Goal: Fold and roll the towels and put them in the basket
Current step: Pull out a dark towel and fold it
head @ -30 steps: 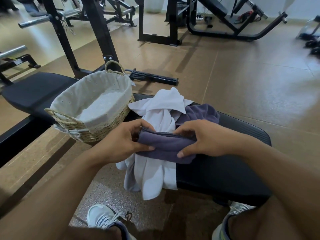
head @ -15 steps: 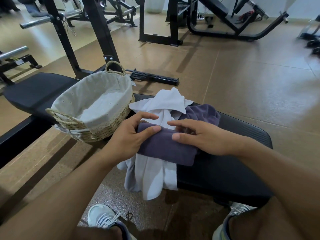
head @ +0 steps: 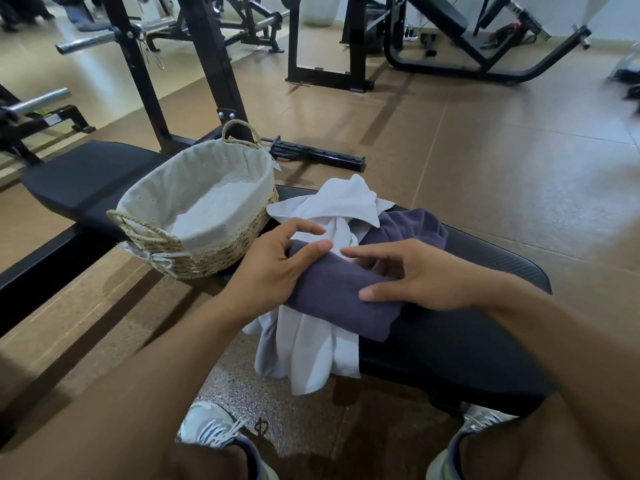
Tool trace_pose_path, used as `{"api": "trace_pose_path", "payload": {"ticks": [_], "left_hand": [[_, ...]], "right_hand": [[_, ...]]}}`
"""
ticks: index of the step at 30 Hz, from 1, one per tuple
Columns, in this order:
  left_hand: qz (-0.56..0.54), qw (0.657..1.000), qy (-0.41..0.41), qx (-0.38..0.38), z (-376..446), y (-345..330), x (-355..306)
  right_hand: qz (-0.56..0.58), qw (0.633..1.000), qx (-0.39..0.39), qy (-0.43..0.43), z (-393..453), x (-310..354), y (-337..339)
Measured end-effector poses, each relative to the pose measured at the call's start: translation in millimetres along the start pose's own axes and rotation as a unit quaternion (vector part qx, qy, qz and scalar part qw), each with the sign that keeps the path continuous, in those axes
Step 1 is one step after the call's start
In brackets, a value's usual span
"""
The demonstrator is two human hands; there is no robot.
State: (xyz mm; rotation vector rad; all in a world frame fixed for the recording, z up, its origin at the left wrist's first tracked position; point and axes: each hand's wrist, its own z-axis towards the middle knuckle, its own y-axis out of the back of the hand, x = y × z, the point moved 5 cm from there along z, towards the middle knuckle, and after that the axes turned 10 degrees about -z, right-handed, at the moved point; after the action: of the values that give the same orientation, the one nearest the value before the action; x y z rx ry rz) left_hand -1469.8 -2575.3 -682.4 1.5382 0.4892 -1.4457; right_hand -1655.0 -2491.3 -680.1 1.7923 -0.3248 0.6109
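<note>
Resting on a soft folded purple towel point(head: 341, 292): left hand point(head: 273, 271), right hand point(head: 426, 278).

In front of you a bench point(head: 467, 348) runs across the view, and on it, toward your left, sits the basket point(head: 221, 251). Just right of the basket lies a loose towel point(head: 332, 209), draped over the bench's near edge. On top of it rests the folded towel point(head: 343, 292), with your left hand point(head: 273, 271) on its left end and your right hand point(head: 422, 275) on its right. Behind the folded towel, to the right, another towel point(head: 412, 226) lies bunched against the loose one. Your shoes point(head: 211, 431) stand on the floor point(head: 502, 161) below the bench, and racks point(head: 194, 64) stand behind the basket.
</note>
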Motion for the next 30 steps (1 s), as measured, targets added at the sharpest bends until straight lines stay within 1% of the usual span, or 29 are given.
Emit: {"api": "trace_pose_path", "payload": {"ticks": [3,5,8,10,12,14,16,18,20,22,23,24,26,30], "left_hand": [[0.003,1.000,0.001,-0.002,-0.7,-1.3,4.1],[0.002,1.000,-0.006,-0.019,-1.0,0.7,4.6],[0.003,0.997,-0.010,-0.083,1.7,13.1,9.9],[-0.024,0.992,-0.006,-0.126,3.1,24.6,15.6],[-0.042,0.985,-0.004,-0.168,1.3,37.4,18.1],[0.018,0.975,-0.010,-0.219,-4.9,55.4,16.0],[0.097,0.957,-0.025,-0.273,-13.1,75.2,13.8],[0.159,0.939,-0.038,-0.303,-17.2,93.2,17.3],[0.236,0.920,-0.008,-0.311,-17.0,109.5,30.9],[0.316,0.893,0.030,-0.319,-18.2,122.8,46.1],[0.339,0.882,0.044,-0.323,-19.3,128.1,51.5],[0.345,0.876,0.055,-0.332,-21.1,132.9,54.8],[0.313,0.876,0.079,-0.358,-23.6,143.0,59.8],[0.191,0.893,0.122,-0.390,-26.2,156.7,66.8]], "right_hand": [[0.002,0.999,-0.043,-0.001,5.8,11.4,-8.0],[0.015,0.998,-0.063,0.007,9.1,21.9,-13.2],[0.008,0.993,-0.118,0.023,14.2,32.2,-15.5],[-0.008,0.988,-0.153,0.020,18.2,35.3,-14.8],[-0.011,0.985,-0.171,0.017,22.6,37.0,-16.4],[-0.010,0.984,-0.177,0.024,28.9,42.4,-19.1],[-0.010,0.983,-0.179,0.029,40.9,49.6,-21.3],[-0.011,0.981,-0.190,0.034,58.5,59.2,-18.7],[0.001,0.978,-0.204,0.048,81.4,71.9,-11.0],[0.016,0.973,-0.222,0.065,107.4,90.7,1.8],[0.026,0.969,-0.233,0.073,121.4,101.7,9.0],[0.039,0.966,-0.241,0.080,137.3,111.6,15.5],[0.041,0.963,-0.251,0.088,172.6,129.7,24.2],[0.018,0.971,-0.228,0.075,243.7,148.5,21.0]]}}
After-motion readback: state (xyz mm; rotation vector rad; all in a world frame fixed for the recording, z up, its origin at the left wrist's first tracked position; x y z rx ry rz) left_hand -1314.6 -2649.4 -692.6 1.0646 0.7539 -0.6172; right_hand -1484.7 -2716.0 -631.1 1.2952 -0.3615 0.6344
